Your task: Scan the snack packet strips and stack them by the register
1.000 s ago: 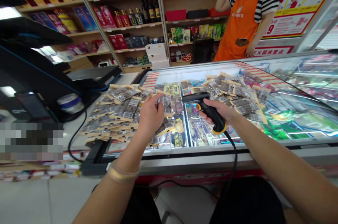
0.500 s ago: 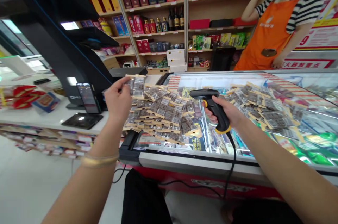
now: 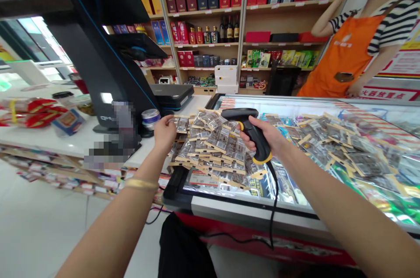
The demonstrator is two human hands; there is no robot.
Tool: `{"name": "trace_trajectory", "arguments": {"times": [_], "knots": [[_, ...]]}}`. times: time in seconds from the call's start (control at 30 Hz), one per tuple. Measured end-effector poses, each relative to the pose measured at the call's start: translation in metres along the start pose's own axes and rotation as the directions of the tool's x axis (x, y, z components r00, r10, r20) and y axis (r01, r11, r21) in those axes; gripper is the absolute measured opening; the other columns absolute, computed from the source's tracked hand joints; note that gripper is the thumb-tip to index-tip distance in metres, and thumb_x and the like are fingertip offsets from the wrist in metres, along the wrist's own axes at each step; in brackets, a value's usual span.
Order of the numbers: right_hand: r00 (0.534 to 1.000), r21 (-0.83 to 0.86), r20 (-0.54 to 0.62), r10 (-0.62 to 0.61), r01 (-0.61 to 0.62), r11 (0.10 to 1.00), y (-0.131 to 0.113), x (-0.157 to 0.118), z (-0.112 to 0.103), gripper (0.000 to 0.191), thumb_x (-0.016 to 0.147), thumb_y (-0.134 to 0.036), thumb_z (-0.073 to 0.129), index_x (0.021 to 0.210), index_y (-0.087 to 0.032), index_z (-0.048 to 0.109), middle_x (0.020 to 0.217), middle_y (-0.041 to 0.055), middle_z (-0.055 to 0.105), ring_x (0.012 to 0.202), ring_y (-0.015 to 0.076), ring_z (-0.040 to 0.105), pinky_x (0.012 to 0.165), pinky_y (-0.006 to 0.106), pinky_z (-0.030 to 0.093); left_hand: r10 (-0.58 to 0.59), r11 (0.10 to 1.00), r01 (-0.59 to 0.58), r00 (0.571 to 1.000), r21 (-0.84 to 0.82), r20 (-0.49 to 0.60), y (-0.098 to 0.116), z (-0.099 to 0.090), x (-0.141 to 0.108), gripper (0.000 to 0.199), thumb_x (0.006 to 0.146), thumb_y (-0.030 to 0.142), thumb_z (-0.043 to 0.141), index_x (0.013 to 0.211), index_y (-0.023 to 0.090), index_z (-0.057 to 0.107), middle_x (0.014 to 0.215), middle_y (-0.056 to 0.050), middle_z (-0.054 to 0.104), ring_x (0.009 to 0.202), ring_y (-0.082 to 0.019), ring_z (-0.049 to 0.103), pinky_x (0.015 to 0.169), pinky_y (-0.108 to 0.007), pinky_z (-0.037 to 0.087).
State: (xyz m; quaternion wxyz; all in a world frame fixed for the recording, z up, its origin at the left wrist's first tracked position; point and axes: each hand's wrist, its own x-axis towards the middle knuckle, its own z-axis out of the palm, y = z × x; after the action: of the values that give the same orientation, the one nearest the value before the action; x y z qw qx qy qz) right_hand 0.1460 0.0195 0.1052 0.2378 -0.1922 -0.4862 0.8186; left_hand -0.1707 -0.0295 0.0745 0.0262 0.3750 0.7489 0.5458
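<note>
My right hand [image 3: 267,136] is wrapped round the grip of a black and yellow barcode scanner [image 3: 257,138]. The scanner's head points left, over a heap of small clear packets [image 3: 219,147] with tan edges and dark contents. At the heap's left side, my left hand [image 3: 166,131] has its fingers closed on the edge of one such snack packet [image 3: 181,124]. A cable runs down from the scanner's handle past the freezer's front edge. More of the same packets [image 3: 328,136] lie spread out to the right.
Both piles lie on the glass top of a chest freezer [image 3: 229,206]. Left of it, a white counter [image 3: 111,133] carries a black checkout terminal [image 3: 108,64] and a round tin [image 3: 151,118]. Beyond the freezer stands a person in an orange apron [image 3: 348,50], before shelves of boxes and bottles.
My left hand has come down with the packet to the heap's left side. The scanner has shifted left, closer to that hand. The whole view has turned slightly left.
</note>
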Motion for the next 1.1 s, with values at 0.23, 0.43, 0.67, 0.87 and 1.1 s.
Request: {"name": "trace_trajectory", "arguments": {"times": [0.23,0.43,0.67,0.87,1.1], "knots": [[0.999,0.019,-0.013,0.042,-0.042,0.999,-0.002,0.013,0.019,0.033,0.094,-0.047,0.052,0.091,-0.015,0.059,0.059,-0.0012,0.055,0.041,0.0087,0.047,0.037,0.018,0.043,-0.035,0.984,0.005,0.986,0.177,0.163,-0.001,0.006,-0.002,0.033,0.082,0.020,0.049,0.107,0.015,0.071,0.124,-0.018,0.069,0.124,-0.032,0.061,0.108,-0.046,0.042],[0.999,0.017,-0.005,0.040,-0.040,0.999,0.000,0.012,0.017,0.034,0.093,-0.049,0.053,0.093,-0.015,0.059,0.060,-0.0014,0.054,0.041,0.0085,0.046,0.038,0.018,0.043,-0.009,0.992,-0.007,0.991,0.125,0.131,-0.005,0.001,-0.002,0.040,0.082,0.023,0.049,0.117,0.013,0.067,0.134,-0.016,0.065,0.132,-0.032,0.054,0.114,-0.047,0.036],[1.000,0.000,-0.029,0.002,-0.002,1.000,-0.007,-0.008,0.003,0.033,0.093,-0.049,0.053,0.091,-0.016,0.058,0.060,-0.0016,0.054,0.042,0.0088,0.046,0.038,0.018,0.041,0.180,0.978,-0.174,0.983,0.111,-0.046,0.029,-0.005,-0.011,0.039,0.084,0.021,0.047,0.117,0.013,0.067,0.118,-0.016,0.068,0.121,-0.030,0.058,0.110,-0.046,0.041],[0.982,-0.020,-0.156,-0.107,0.105,0.994,-0.023,-0.055,-0.045,0.035,0.092,-0.052,0.054,0.091,-0.017,0.057,0.060,-0.0019,0.053,0.043,0.0094,0.045,0.038,0.020,0.040,0.473,0.874,-0.478,0.878,-0.090,-0.072,0.104,0.027,-0.054,0.034,0.085,0.018,0.051,0.117,0.018,0.064,0.118,-0.009,0.063,0.120,-0.023,0.056,0.109,-0.038,0.041],[0.924,-0.033,-0.324,-0.205,0.205,0.978,-0.030,-0.128,-0.121,0.035,0.093,-0.051,0.053,0.089,-0.017,0.059,0.062,-0.0003,0.052,0.045,0.0098,0.043,0.040,0.021,0.039,0.522,0.844,-0.416,0.780,-0.339,0.344,0.161,0.133,-0.153,0.032,0.084,0.017,0.056,0.115,0.016,0.063,0.112,-0.011,0.065,0.101,-0.020,0.062,0.095,-0.038,0.050]]}}
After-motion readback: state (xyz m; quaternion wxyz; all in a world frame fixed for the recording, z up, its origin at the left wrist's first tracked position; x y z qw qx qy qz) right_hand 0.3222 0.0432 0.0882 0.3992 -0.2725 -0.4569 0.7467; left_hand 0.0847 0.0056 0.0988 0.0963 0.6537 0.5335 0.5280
